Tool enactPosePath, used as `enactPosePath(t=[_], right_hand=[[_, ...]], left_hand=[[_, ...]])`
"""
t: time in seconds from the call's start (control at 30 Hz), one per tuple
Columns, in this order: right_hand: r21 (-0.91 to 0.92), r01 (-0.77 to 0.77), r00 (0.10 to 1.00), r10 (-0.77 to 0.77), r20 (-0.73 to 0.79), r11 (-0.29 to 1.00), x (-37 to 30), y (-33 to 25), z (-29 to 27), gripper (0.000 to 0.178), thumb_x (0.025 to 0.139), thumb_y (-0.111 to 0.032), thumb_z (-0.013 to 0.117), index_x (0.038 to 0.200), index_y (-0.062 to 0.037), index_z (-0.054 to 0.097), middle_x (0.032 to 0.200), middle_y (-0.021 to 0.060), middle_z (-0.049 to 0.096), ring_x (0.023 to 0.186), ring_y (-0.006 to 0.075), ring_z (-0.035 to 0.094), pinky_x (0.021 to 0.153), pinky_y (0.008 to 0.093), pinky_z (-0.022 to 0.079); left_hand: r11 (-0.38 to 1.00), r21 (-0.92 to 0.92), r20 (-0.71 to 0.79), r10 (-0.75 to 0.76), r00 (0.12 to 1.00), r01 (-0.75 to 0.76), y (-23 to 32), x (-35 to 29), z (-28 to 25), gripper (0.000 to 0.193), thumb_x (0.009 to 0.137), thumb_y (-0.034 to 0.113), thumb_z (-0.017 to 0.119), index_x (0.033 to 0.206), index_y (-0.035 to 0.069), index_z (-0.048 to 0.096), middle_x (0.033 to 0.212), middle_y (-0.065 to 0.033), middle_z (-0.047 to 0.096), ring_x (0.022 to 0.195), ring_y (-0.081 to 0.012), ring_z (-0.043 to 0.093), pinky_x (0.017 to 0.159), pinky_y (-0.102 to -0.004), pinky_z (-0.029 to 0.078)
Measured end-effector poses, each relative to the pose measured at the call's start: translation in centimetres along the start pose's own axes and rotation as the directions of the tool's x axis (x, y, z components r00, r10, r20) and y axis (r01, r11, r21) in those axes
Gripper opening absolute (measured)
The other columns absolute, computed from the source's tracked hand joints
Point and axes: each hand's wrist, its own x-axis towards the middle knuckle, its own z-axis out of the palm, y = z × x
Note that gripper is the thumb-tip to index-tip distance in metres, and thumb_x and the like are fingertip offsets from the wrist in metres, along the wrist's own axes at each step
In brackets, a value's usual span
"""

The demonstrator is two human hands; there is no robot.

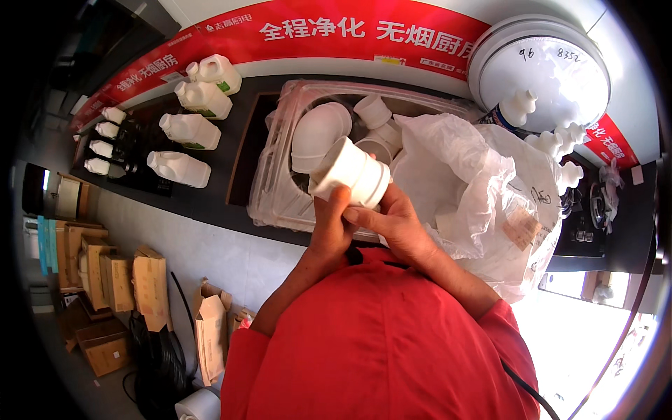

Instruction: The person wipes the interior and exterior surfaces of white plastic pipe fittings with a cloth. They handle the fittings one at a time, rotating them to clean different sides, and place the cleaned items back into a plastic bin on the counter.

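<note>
Between my two hands I hold a white plastic pipe fitting [348,172], tilted, its wider rim toward the upper left. My left hand [332,222] grips its near left side, thumb against the wall. Around its lower right wraps my right hand [393,218], the thumb reaching across toward the left. Beyond the fitting, a white pipe elbow [320,133] and further white fittings [373,110] lie on a sink covered in clear film [269,189]. To the right of my hands spreads a large white plastic bag [458,157], its inside mostly hidden.
White jugs [190,131] and several small bottles [105,148] stand along the dark counter [231,150] at left. A round white lid-like panel [539,70] leans at the back right, beside white-capped bottles [518,108]. Cardboard boxes [150,287] and black hose [157,357] occupy the floor at lower left.
</note>
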Motion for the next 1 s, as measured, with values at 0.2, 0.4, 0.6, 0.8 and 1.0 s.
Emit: enactPosePath(t=[0.2,0.4,0.6,0.8,1.0], right_hand=[[0.483,-0.272,0.960,0.197,0.201,0.832,-0.6,-0.2,-1.5,0.057,0.084,-0.030,0.069,0.130,-0.0060,0.045,0.115,0.0033,0.055,0.099,0.0147,0.053,0.075,0.0269,0.045],[0.556,-0.286,0.958,0.243,0.152,0.780,-0.6,-0.1,-1.6,0.058,0.086,-0.046,0.063,0.128,-0.0091,0.048,0.113,0.0033,0.057,0.096,0.0180,0.056,0.073,0.0307,0.048],[0.602,-0.237,0.954,0.299,-0.002,0.762,-0.8,-1.2,-1.1,0.052,0.092,-0.047,0.055,0.128,-0.0090,0.049,0.117,0.0047,0.059,0.103,0.0189,0.058,0.078,0.0334,0.051],[0.293,-0.016,0.905,0.138,-0.401,0.956,-1.0,-1.5,-6.8,0.052,0.095,-0.049,0.046,0.117,-0.0035,0.055,0.094,0.0098,0.067,0.066,0.0166,0.065,0.045,0.0259,0.051],[-0.328,0.197,0.882,-0.313,-0.351,0.924,-1.6,-4.2,-6.6,0.032,0.092,-0.024,0.062,0.113,-0.0006,0.060,0.096,0.0054,0.066,0.085,0.0114,0.063,0.074,0.0246,0.052]], left_hand=[[0.993,0.106,0.149,0.027,0.988,-0.044,0.6,-0.1,-1.1,0.075,0.083,0.052,0.061,0.130,-0.004,0.042,0.126,-0.0146,0.052,0.112,-0.0234,0.054,0.090,-0.0356,0.047],[0.991,0.120,0.121,0.048,0.992,-0.063,-0.1,0.1,-2.3,0.079,0.064,0.031,0.086,0.125,-0.001,0.047,0.116,-0.0086,0.058,0.104,-0.0177,0.057,0.087,-0.0310,0.048],[0.931,0.284,0.137,0.198,0.971,-0.230,0.0,0.2,-2.3,0.083,0.060,0.021,0.086,0.127,0.001,0.043,0.118,-0.0097,0.055,0.112,-0.0191,0.054,0.092,-0.0326,0.047],[0.597,0.661,0.278,0.369,0.887,-0.456,2.9,0.4,-5.4,0.080,0.056,0.013,0.086,0.125,-0.001,0.047,0.122,-0.0120,0.053,0.114,-0.0201,0.053,0.098,-0.0343,0.043],[0.639,0.675,0.175,0.348,0.921,-0.369,5.3,0.1,-4.7,0.083,0.056,0.019,0.087,0.127,0.005,0.046,0.121,-0.0095,0.053,0.112,-0.0175,0.052,0.092,-0.0337,0.042]])
